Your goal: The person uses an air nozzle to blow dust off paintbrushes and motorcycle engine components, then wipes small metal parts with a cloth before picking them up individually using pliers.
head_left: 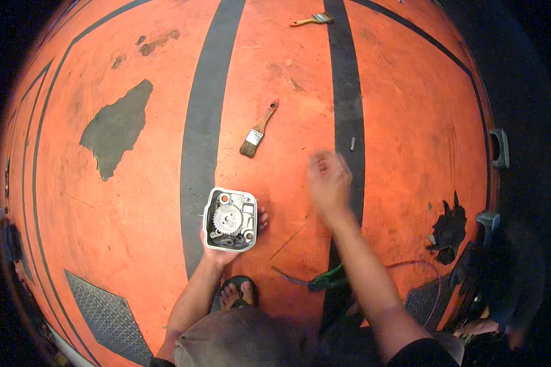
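My left hand (217,249) grips a silvery metal engine part, which looks like a cylinder head (248,241), from beneath and the side; its fingertips show at the right edge. Inside its rounded, box-like rim sits a toothed sprocket (228,218), facing up. My right hand (330,183) is raised over the floor to the right of the part, touching nothing visible. Motion smears its fingers, so whether they hold anything cannot be made out. Ahead of both hands lies a paintbrush (259,129) with a wooden handle and dark bristles.
The orange floor (275,61) has black stripes and worn patches. A second paintbrush (312,20) lies at the far side. A green cord (329,279) is near my right forearm. Textured dark plates (107,315) lie at lower left and right. Another person's foot (476,327) shows at lower right.
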### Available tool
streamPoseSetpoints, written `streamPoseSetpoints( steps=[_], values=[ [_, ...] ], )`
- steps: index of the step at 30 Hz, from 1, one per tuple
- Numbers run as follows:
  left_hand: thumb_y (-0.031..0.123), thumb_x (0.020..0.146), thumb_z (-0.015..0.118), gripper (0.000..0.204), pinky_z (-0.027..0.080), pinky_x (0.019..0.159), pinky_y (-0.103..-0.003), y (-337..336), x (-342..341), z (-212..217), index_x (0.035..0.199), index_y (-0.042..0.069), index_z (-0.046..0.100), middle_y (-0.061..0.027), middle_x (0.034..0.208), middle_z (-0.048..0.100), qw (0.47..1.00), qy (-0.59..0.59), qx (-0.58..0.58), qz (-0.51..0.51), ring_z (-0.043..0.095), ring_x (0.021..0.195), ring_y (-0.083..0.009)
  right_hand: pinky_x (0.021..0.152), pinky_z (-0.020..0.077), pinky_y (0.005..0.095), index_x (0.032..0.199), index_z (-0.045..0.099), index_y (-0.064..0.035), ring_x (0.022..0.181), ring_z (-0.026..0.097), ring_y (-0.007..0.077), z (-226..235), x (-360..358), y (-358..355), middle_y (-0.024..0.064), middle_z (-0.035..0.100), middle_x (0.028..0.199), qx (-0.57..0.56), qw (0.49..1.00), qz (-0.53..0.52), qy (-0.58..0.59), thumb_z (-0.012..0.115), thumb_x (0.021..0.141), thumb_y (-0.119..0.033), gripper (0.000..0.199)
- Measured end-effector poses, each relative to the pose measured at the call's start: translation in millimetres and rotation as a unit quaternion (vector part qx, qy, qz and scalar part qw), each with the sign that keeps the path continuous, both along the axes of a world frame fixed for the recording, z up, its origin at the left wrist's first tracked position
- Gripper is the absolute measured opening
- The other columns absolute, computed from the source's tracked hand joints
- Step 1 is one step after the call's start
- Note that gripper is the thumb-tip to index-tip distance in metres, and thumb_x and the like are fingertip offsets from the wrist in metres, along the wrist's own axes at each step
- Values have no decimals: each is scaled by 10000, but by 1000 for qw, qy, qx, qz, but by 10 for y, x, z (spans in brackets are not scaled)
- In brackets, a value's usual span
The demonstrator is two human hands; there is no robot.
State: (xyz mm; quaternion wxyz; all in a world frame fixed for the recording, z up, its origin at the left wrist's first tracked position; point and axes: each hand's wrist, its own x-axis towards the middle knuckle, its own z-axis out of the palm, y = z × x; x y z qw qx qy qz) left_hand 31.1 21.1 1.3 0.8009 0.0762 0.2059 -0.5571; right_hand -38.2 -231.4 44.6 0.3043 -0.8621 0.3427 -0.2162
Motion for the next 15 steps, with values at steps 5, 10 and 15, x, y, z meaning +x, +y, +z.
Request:
streamPoseSetpoints(
  steps=[5, 10, 15],
  values=[
    [622, 888, 417, 901, 304, 1162, -533, 69, 43, -3, 1467, -63, 331, -322, 1469, 372, 999, -41, -6, -8, 409, 1338, -471, 835, 511, 438, 1086, 584, 57, 974, 605, 391, -672, -251, -1199, 248, 609, 1041, -108, 975, -130, 146, 682, 890, -230, 361],
    [634, 893, 401, 926, 284, 1173, -536, 91, 133, 99, 1483, -71, 285, -328, 1481, 349, 1000, -26, 6, -6, 389, 1356, -472, 608, 506, 313, 847, 648, -9, 640, 625, 196, -123, 172, -157, 102, 661, 730, 176, 981, -48, 64, 707, 875, -179, 183],
    [544, 920, 439, 691, 417, 1077, -509, 293, 130, -141, 1410, 58, 468, -190, 1404, 509, 997, -17, 23, 72, 525, 1257, -363, 718, 522, 349, 962, 671, 2, 788, 631, 222, 365, 215, 982, 111, 642, 880, 249, 936, 247, -21, 736, 850, -176, 220]
  ],
)
